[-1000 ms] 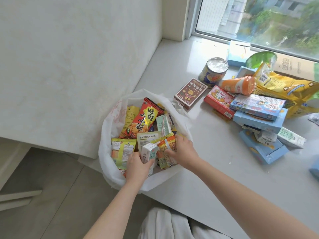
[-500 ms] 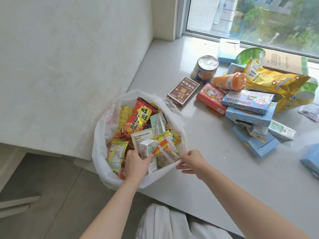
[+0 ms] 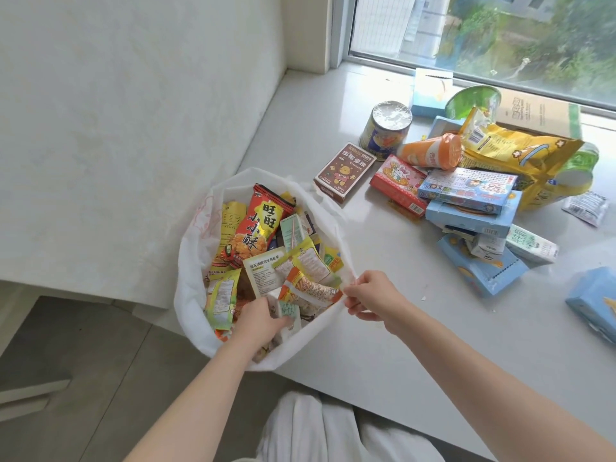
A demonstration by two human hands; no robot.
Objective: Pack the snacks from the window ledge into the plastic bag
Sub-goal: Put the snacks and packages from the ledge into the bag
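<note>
A white plastic bag (image 3: 196,288) hangs open at the ledge's near-left corner, filled with several snack packets, a red-and-yellow packet (image 3: 256,225) on top. My left hand (image 3: 258,320) is down inside the bag, its fingers curled round a small white-and-green carton (image 3: 288,311). My right hand (image 3: 370,296) pinches the bag's right rim and holds it open. More snacks lie on the white window ledge (image 3: 383,328): a brown box (image 3: 343,170), a red-pink box (image 3: 398,183), an orange tube (image 3: 431,151), a tin can (image 3: 386,126), stacked blue boxes (image 3: 473,211), a yellow bag (image 3: 520,158).
A cardboard box (image 3: 536,113) and a green tub (image 3: 473,101) stand by the window. A light blue box (image 3: 595,301) lies at the right edge. A white wall runs along the left; grey floor lies below the ledge's near edge.
My right hand left the packets in the bag and took hold of the bag's right rim. My left hand pushed the small carton lower into the bag.
</note>
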